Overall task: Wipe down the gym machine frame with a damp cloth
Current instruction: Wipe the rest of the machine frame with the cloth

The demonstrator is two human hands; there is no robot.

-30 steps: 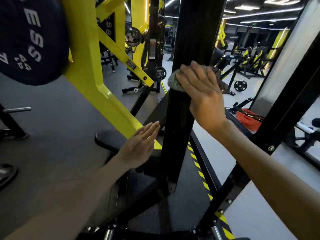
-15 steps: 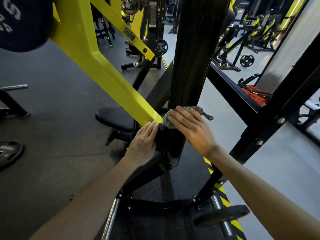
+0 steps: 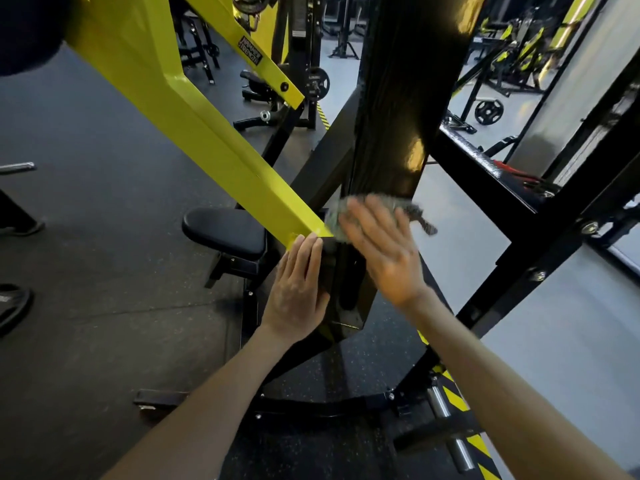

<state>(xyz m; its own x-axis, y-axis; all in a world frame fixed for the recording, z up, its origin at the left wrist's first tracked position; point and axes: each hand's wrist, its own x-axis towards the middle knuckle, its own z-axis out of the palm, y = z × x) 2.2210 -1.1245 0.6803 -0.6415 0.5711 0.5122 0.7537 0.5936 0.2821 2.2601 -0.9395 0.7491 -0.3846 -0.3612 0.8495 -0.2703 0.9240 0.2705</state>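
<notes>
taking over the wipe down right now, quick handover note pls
Left hand: flat, fingers straight, resting on the black upright where the yellow arm meets it.
Right hand: flat, pressing the cloth against the upright low down; blurred with motion.
Done: the upright above the cloth looks glossy, probably wiped.
Left: the upright's foot, the base bars and the yellow arm; I cannot tell if any are wiped.
</notes>
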